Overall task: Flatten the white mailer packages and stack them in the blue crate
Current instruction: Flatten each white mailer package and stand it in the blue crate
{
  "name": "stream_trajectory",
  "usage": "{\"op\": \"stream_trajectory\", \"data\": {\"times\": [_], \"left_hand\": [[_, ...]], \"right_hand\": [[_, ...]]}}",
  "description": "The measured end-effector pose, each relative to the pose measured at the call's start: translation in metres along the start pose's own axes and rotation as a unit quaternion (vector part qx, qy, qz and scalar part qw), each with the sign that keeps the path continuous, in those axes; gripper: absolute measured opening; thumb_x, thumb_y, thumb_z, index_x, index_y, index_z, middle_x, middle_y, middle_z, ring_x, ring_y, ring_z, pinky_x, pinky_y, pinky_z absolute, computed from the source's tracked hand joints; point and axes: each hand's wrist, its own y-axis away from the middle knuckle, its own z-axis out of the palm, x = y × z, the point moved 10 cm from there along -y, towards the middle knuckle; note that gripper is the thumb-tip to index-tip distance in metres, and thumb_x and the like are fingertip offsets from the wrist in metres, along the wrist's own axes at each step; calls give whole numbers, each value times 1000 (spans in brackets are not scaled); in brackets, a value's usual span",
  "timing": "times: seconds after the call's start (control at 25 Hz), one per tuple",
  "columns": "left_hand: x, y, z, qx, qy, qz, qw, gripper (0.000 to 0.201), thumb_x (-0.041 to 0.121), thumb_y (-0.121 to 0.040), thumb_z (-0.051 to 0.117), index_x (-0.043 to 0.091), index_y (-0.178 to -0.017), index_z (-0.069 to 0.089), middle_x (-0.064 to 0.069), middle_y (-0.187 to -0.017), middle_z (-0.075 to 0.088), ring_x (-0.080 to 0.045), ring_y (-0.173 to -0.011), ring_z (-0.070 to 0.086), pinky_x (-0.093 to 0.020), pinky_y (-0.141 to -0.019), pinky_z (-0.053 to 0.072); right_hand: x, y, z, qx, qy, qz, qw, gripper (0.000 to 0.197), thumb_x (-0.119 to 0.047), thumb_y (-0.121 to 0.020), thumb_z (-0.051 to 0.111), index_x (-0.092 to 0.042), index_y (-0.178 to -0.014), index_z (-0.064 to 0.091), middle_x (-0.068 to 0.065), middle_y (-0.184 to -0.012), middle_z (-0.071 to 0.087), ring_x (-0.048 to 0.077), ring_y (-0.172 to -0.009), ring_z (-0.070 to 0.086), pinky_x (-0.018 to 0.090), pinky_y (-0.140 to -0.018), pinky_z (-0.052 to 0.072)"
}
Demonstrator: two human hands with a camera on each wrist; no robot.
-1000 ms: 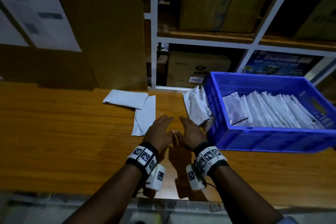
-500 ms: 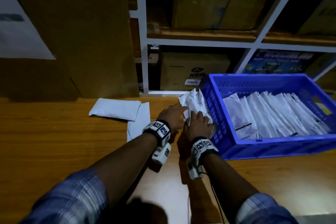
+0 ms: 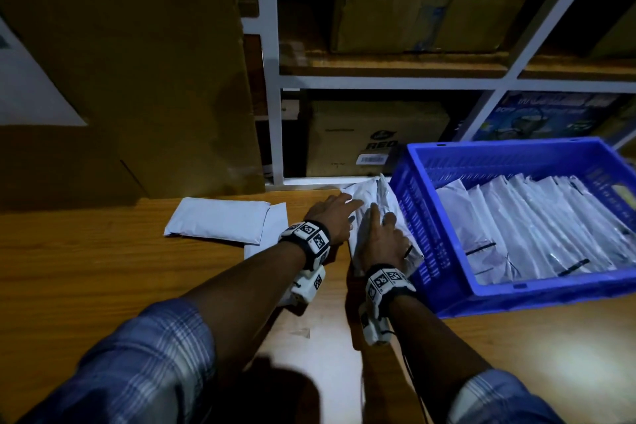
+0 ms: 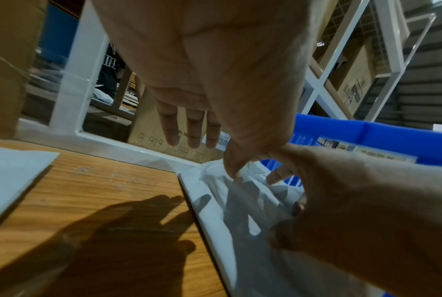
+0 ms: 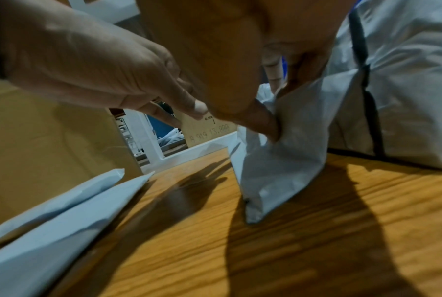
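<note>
A crumpled white mailer (image 3: 364, 193) leans against the left wall of the blue crate (image 3: 509, 144) on the wooden table (image 3: 103, 268). My right hand (image 3: 380, 234) lies on it; in the right wrist view its thumb and fingers pinch the mailer (image 5: 278, 170), whose lower corner touches the table. My left hand (image 3: 339, 213) is right beside it with straight fingers, and in the left wrist view its thumb touches the mailer (image 4: 214, 201). Several flat white mailers (image 3: 537, 224) stand in a row inside the crate.
Two flat white mailers (image 3: 220, 222) lie overlapping on the table left of my hands. A large cardboard sheet (image 3: 137, 62) stands at the back left. A white shelf frame (image 3: 272, 96) with cardboard boxes (image 3: 375, 134) rises behind the table's far edge.
Both hands have moved forward and to the right, from bare table onto the crumpled mailer beside the crate. The right hand has taken hold of it.
</note>
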Motion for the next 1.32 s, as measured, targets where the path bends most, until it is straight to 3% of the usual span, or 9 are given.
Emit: {"op": "stream_trajectory", "data": {"times": [0.16,0.36,0.44,0.56,0.68,0.88,1.04,1.16,1.32], "left_hand": [[3,2,-2,10,-48,24,998,62,24,-98,56,30,-154,30,-2,-164,21,-27,-147,25,-42,-113,31],[19,13,0,17,-179,98,979,88,15,-89,67,33,-158,16,-2,-168,2,-26,-154,1,-46,-122,10],[23,25,-1,14,-229,117,966,75,24,-93,65,33,-156,25,-2,-168,3,-26,-155,-1,-49,-123,4],[28,52,6,-9,-288,136,948,48,35,-93,64,31,-140,53,-2,-162,29,-25,-153,16,-48,-122,9],[46,94,19,-33,-278,142,950,23,31,-86,67,26,-108,69,1,-121,67,-26,-124,55,-41,-105,38],[69,166,46,-5,-194,89,977,29,19,-81,65,26,-109,67,-2,-103,70,-32,-96,64,-35,-72,45],[71,213,83,12,-160,-9,987,77,16,-84,66,27,-153,33,-3,-141,52,-31,-123,49,-40,-91,41],[65,241,124,-1,-109,-68,992,81,16,-89,58,30,-159,19,-2,-166,15,-27,-151,14,-47,-119,13],[61,272,176,1,-13,-122,992,87,22,-91,47,38,-158,-6,11,-165,-17,-18,-153,-15,-44,-122,-8]], "right_hand": [[-4,5,0,5,-35,-55,998,123,-10,-54,88,-39,-145,10,12,-153,16,43,-123,46,59,-95,46],[-20,38,-17,62,-84,-204,973,66,-16,-86,56,-15,-148,35,14,-149,40,35,-135,39,46,-111,35],[-27,63,-17,42,-61,-284,956,73,-13,-82,64,-16,-148,35,11,-150,39,33,-133,41,43,-104,37],[-17,95,-14,21,-77,-322,943,89,4,-74,70,-23,-150,32,10,-150,34,35,-123,50,46,-84,50],[13,115,-2,-17,-55,-276,959,92,-24,-72,76,-30,-149,25,7,-138,42,34,-111,56,49,-80,53],[43,153,16,-27,1,-282,959,42,-39,-75,71,-29,-114,61,1,-123,53,29,-112,50,38,-86,41],[47,187,34,-64,-68,-289,953,48,-23,-78,70,-21,-122,50,6,-122,61,32,-111,59,36,-86,43],[54,214,72,-130,-20,-289,948,82,-28,-86,59,-32,-155,15,3,-163,14,35,-148,15,50,-117,18],[61,239,93,-119,-56,-295,946,71,-61,-91,28,-46,-153,-4,-9,-162,-18,24,-149,-20,53,-119,-9]]}}
